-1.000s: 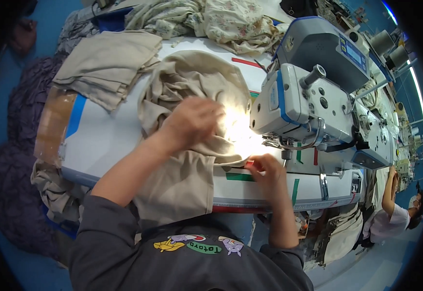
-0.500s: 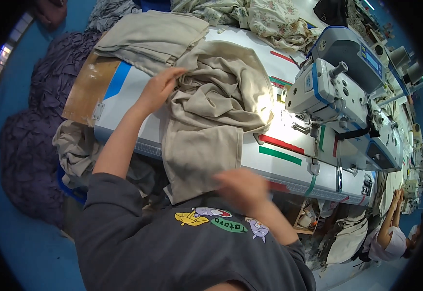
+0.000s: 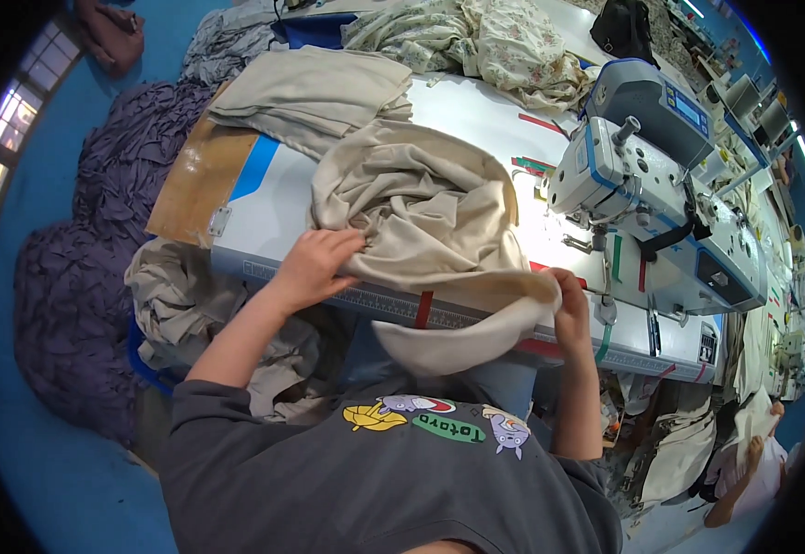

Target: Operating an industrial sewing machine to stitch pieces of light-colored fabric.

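Your left hand and right hand both clutch the crumpled beige cloth garment with closed fingers on the white table. You appear to be positioning it; next, feed its edge squarely under the grey-and-white sewing machine.

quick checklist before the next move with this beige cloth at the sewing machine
1. Left hand grips the beige cloth at its near left edge: ok.
2. Right hand holds the cloth's folded edge at the table front: ok.
3. Cloth lies flat: not ok, it is bunched and part hangs over the table edge.
4. Cloth under the sewing machine needle: not ok, it sits left of the machine.
5. Fingers away from the needle: ok.
6. Thread in place: cannot tell.
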{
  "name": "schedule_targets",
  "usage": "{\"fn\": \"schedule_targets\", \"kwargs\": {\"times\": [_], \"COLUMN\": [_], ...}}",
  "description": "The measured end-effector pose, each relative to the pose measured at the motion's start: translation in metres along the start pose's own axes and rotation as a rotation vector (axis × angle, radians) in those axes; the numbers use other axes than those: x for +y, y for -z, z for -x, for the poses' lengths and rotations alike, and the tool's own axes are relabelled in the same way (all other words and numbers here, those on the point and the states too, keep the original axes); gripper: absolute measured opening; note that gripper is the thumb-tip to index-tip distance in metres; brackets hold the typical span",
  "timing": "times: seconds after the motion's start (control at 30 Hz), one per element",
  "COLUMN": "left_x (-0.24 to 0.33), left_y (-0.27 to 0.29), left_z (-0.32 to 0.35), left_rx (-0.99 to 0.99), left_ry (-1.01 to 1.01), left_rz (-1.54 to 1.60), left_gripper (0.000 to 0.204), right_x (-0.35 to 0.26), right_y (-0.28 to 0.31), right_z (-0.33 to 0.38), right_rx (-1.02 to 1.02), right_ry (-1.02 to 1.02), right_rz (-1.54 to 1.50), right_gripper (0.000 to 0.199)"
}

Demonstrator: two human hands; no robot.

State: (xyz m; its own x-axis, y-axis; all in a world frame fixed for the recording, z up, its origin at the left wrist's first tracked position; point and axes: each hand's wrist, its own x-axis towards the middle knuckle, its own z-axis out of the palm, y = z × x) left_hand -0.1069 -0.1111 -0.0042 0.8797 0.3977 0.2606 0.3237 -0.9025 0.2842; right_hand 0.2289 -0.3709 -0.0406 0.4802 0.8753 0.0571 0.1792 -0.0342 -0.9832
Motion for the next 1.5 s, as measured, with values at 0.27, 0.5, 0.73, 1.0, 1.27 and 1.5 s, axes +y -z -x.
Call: {"fn": "schedule_targets", "kwargs": {"times": [0.27,0.5,0.73,1.0,1.27,1.5], "left_x": [0.026,0.068,0.031,0.009,-0.012,0.008], "left_y": [-0.019,0.045,0.149,0.073,-0.099,-0.107], "left_z": [-0.02,0.015,0.049,-0.122,-0.185,-0.191], "left_rx": [0.162,0.011,0.298,0.297,0.071,0.115], "left_ry": [-0.135,-0.151,0.212,0.313,-0.158,-0.272], "left_rz": [0.05,-0.055,-0.343,0.255,-0.12,-0.051], "left_gripper": [0.038,0.034,0.032,0.024,0.035,0.033], "right_x": [-0.088,-0.011,-0.078,-0.052,-0.022,-0.027], "right_y": [-0.093,-0.076,-0.061,-0.049,0.018,0.044], "right_z": [0.038,-0.007,0.003,0.006,0.078,0.021], "right_rx": [-0.187,-0.015,-0.601,-0.169,-0.29,0.256], "right_ry": [0.371,0.355,0.471,-0.655,-0.259,0.412], "right_rz": [0.388,0.787,-0.064,-0.755,-0.004,1.016], "right_gripper": [0.1,0.065,0.028,0.036,0.044,0.038]}}
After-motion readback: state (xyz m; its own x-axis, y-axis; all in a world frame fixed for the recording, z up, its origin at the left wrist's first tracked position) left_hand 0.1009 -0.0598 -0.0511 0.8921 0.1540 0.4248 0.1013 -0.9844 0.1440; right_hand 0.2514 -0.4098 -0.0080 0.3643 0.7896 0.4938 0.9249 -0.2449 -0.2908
